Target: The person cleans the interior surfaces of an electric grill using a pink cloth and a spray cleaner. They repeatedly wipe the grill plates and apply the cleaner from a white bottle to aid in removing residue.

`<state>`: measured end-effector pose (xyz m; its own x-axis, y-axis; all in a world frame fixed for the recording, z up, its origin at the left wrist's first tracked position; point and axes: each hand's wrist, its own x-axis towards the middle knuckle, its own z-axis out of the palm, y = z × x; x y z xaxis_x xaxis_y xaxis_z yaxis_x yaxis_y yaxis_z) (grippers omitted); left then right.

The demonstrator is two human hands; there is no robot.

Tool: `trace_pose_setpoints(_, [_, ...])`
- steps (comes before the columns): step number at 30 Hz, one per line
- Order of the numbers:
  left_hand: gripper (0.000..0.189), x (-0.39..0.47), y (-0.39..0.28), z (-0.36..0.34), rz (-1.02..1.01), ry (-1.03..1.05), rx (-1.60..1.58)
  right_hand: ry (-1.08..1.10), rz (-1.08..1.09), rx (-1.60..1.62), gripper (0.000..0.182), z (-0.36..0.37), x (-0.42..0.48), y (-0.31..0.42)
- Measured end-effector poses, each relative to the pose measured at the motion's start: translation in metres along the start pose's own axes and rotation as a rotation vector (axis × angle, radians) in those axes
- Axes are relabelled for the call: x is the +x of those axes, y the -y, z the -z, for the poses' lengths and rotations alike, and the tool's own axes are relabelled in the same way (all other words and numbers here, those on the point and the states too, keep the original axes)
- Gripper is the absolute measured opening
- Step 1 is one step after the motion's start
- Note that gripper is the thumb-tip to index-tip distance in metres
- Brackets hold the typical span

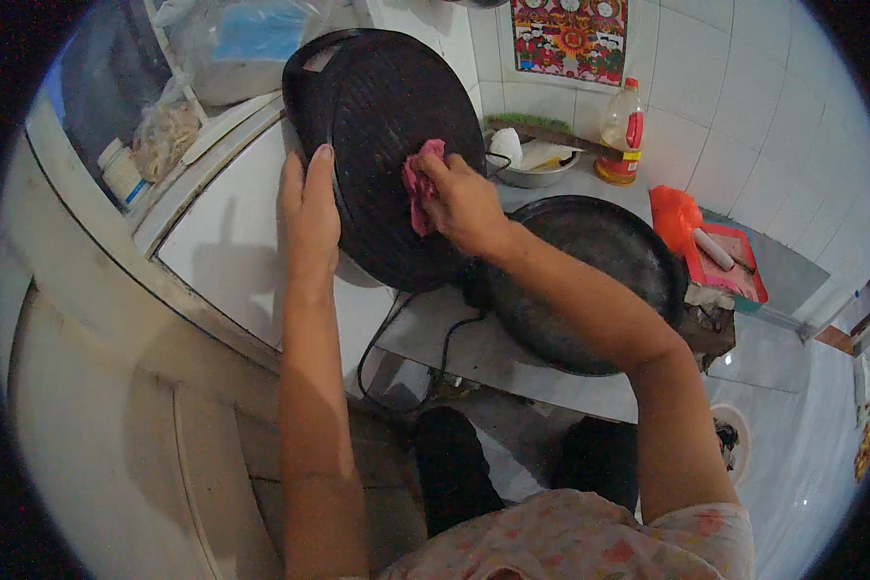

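Observation:
A round black ridged plate [384, 94] with a handle slot at its upper left stands tilted up before me. It looks like the upper half of an electric griddle. My left hand [313, 214] grips its left rim, the thumb lying over the edge and the other fingers partly hidden behind. In my right hand [467, 203] is a bunched pink cloth [422, 192], pressed against the ridges. A round dark pan [587, 254] lies flat to the right, partly covered by my right forearm. Whether a hinge joins the two is hard to see.
Black cords [377, 348] loop below the plate. Behind stand a metal bowl [544, 174] and an oil bottle [621, 138]. A red tray [732, 264] holding a roller-like item sits at right. Plastic bags [239, 43] and a white bottle [122, 172] are at upper left.

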<state>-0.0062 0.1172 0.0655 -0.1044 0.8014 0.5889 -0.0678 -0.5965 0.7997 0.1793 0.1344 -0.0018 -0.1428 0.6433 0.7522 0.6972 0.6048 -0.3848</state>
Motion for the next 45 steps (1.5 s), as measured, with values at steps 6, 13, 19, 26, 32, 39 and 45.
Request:
trace_pose_setpoints(6, [0.053,0.001,0.003,0.002,0.02,0.041,0.024,-0.299,0.077,0.032,0.029,0.018,0.098,0.046])
trace_pose_setpoints(13, [0.057,0.005,0.016,0.007,-0.035,-0.045,0.089,-0.166,-0.069,0.029,0.039,-0.002,0.029,0.019])
trace_pose_setpoints(19, [0.055,0.003,0.004,0.001,0.002,-0.008,0.124,0.038,-0.261,0.178,0.028,0.005,0.004,-0.025])
trace_pose_setpoints(26, [0.048,0.004,0.006,0.004,-0.058,-0.006,0.093,-0.131,-0.172,0.123,0.044,0.015,0.093,0.015])
trace_pose_setpoints(32, [0.047,0.0,0.001,-0.005,-0.028,0.021,0.045,-0.07,-0.257,0.272,0.027,0.003,0.064,-0.026])
trace_pose_setpoints(39, [0.05,0.002,0.007,0.0,-0.015,-0.094,0.167,-0.09,-0.226,0.194,0.03,0.017,0.094,0.004])
trace_pose_setpoints(45, [0.042,0.002,0.006,-0.002,-0.029,-0.067,0.122,0.047,-0.279,0.188,0.037,0.023,0.093,-0.006])
